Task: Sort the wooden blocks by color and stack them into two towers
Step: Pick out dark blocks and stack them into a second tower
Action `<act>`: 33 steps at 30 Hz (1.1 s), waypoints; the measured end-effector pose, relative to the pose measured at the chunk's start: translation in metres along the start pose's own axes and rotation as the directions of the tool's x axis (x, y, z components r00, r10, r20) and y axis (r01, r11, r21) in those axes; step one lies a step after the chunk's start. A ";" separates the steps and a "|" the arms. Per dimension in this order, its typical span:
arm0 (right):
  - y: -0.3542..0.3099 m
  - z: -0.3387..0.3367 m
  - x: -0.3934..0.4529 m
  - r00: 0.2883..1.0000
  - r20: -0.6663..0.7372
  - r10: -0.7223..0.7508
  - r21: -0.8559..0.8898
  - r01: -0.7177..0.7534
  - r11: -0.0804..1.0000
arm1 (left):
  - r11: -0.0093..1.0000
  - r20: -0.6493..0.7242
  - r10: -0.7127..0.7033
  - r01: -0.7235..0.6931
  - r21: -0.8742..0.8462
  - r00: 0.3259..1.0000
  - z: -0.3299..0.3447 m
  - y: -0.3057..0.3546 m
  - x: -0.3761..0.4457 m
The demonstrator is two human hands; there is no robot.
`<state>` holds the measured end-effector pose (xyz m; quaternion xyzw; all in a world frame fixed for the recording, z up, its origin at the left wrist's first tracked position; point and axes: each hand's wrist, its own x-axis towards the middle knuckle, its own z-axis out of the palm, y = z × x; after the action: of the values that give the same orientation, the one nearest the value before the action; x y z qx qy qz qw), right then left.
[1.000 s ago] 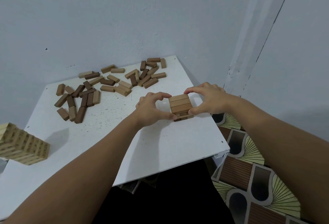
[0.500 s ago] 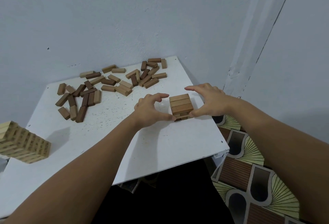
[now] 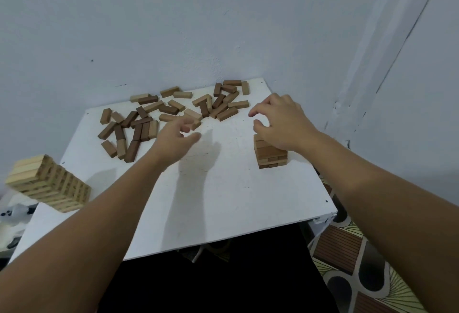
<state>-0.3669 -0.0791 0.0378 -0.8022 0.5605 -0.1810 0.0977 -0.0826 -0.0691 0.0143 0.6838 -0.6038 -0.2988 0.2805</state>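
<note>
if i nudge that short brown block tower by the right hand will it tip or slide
The short brown wooden block tower would probably slide rather than tip: it looks low and squat on the smooth white table. Its loose stacked layers may well shift apart, since nothing visibly binds them.

On the white tabletop, the left hand reaches with loose fingers toward scattered blocks. The right hand hovers, fingers curled, over a short brown tower. A pale tower stands far left.

Home corner, painted walls, patterned floor tiles
</note>
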 end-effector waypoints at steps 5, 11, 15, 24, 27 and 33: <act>-0.055 0.039 0.030 0.982 0.178 -0.058 -0.065 0.071 0.995 | 0.993 -0.061 -0.012 0.019 0.115 0.998 -0.020 -0.022 -0.002; -0.094 0.084 0.057 0.932 0.359 0.057 -0.086 -0.028 0.996 | 0.962 0.122 -0.120 0.085 0.258 0.985 -0.024 -0.043 0.019; -0.101 0.097 0.076 0.914 0.389 0.117 -0.069 -0.098 0.993 | 0.896 0.247 -0.160 0.035 0.443 0.956 -0.022 -0.042 0.041; -0.111 0.107 0.123 0.862 0.466 0.199 -0.103 -0.170 0.980 | 0.817 0.323 -0.242 0.013 0.577 0.915 -0.015 -0.043 0.060; -0.112 0.110 0.128 0.851 0.478 0.217 -0.089 -0.199 0.976 | 0.830 0.298 -0.236 0.032 0.557 0.925 -0.014 -0.046 0.062; -0.098 0.124 0.115 0.951 0.275 0.142 -0.010 -0.145 0.989 | 0.923 0.266 -0.146 0.035 0.383 0.953 -0.026 -0.057 0.058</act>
<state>-0.1972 -0.1573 -0.0198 -0.7762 0.5972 -0.0631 0.1918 -0.0204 -0.1201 -0.0150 0.7007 -0.6516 -0.2879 0.0393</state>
